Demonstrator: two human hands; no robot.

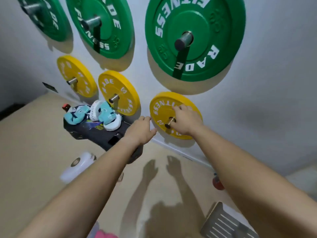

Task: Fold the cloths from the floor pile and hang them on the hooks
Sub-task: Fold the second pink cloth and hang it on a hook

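Your right hand (pixel 186 120) lies against the face of the nearest yellow weight plate (pixel 160 107), fingers curled over its upper part and thumb side down by the metal peg (pixel 170 121) that sticks out through the plate's centre. Whether that hand is pinching anything you cannot tell; no cloth shows in it. Your left hand (pixel 141 130) hovers just left of the same plate, fingers loosely bent and apart, its fingertips close to the plate's rim and the white wall (pixel 257 91), holding nothing. Both bare forearms reach in from the bottom of the view, and their shadows fall on the beige floor (pixel 34 160) below.

Further out, 2 more yellow plates (pixel 120 92) hang on pegs to the left, and 3 large green plates (pixel 195 36) hang above them; dark straps dangle from the pegs of the 2 nearer green ones. Left of your left hand, a dark bag (pixel 96 133) sits on the floor against the wall, with light blue and white items (pixel 96 114) piled on top of it. A white plastic container (pixel 77 166) lies on the floor nearer you. A scrap of pink cloth (pixel 104 235) shows at the bottom edge between your arms, and a grey striped cloth (pixel 223 222) lies on the floor at the lower right.
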